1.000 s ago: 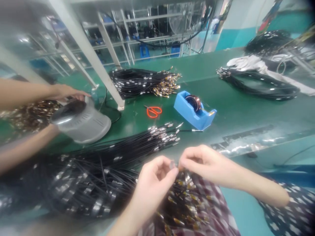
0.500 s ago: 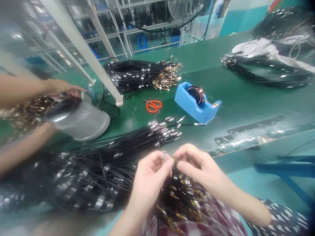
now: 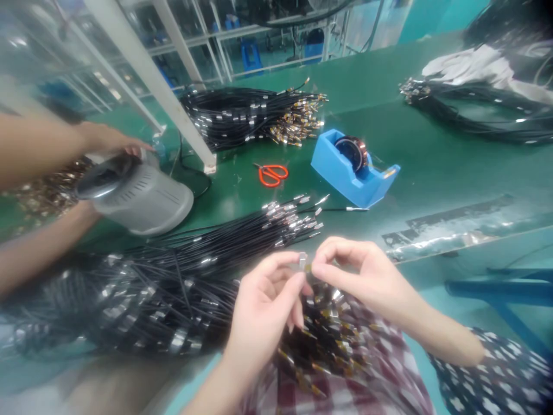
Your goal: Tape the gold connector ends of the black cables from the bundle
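My left hand (image 3: 265, 305) pinches a small silver metal sleeve (image 3: 302, 260) between thumb and fingers. My right hand (image 3: 363, 276) is pinched on the gold tip of a thin black cable right beside that sleeve. Both hands meet above a bunch of gold-tipped black cables (image 3: 328, 340) lying in my lap on plaid cloth. A big bundle of black cables with silver ends (image 3: 194, 271) lies on the green table (image 3: 432, 167) just to the left.
Another person's hand (image 3: 108, 141) and forearm rest at a grey machine (image 3: 138, 196) at left. Orange scissors (image 3: 271, 173), a blue tape dispenser (image 3: 354, 167), another cable bundle (image 3: 254, 118) and a coil (image 3: 470, 112) lie farther back. A white frame post (image 3: 173, 104) stands on the table.
The view has tilted down slightly. My two hands stay pinched together at the same cable tip, with the silver sleeve held a little higher than before.
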The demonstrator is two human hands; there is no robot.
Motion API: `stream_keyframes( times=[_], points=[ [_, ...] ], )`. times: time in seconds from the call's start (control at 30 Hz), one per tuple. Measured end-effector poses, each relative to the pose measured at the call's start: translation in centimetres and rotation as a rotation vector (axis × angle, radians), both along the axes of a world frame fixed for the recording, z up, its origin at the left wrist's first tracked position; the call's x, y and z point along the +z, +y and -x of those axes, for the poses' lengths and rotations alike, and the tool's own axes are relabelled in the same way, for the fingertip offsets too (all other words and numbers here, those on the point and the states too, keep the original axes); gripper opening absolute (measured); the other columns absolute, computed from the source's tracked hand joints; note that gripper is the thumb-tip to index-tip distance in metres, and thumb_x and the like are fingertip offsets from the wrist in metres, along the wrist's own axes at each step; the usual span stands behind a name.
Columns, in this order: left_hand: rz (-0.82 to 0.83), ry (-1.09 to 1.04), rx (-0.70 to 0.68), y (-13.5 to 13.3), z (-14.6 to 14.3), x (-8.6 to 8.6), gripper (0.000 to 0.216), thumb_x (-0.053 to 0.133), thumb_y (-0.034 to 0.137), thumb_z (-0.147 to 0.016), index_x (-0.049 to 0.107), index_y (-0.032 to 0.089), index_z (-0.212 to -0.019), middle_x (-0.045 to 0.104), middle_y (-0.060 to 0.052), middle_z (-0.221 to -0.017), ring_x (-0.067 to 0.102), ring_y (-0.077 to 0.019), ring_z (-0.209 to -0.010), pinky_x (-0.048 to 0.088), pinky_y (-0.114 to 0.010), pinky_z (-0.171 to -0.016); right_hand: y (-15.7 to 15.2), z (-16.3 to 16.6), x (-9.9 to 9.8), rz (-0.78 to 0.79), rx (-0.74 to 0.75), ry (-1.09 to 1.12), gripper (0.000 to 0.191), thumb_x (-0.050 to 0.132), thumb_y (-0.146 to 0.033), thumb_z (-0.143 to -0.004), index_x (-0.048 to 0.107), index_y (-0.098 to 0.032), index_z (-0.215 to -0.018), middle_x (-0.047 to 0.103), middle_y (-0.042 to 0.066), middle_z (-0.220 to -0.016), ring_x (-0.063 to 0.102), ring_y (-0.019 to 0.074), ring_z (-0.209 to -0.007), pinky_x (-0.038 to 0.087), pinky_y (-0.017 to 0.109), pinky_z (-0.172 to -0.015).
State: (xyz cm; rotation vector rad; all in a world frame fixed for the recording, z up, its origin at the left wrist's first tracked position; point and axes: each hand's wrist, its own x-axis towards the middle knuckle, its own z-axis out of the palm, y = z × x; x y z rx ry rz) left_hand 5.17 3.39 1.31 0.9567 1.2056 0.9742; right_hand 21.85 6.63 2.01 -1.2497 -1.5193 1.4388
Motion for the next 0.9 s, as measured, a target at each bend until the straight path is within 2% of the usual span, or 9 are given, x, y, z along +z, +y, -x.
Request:
stream_keyframes(
  times=[0.9],
  points=[
    [-0.026, -0.025, 0.036, -0.5, 0.06, 0.12, 0.019, 0.065, 0.022, -0.086, 0.064, 0.016, -0.104, 0.065, 0.002, -0.064, 0.053, -0.0072, -0.037, 0.041, -0.016, -0.035, -0.02, 1.07, -0.62, 0.027, -0.008, 0.107, 0.019, 0.066, -0.031, -0.08, 0.063, -0.016, -0.068, 0.062, 0.002, -0.069, 0.053, 0.0156, -0.068, 0.04, 0.03, -0.065]
  ],
)
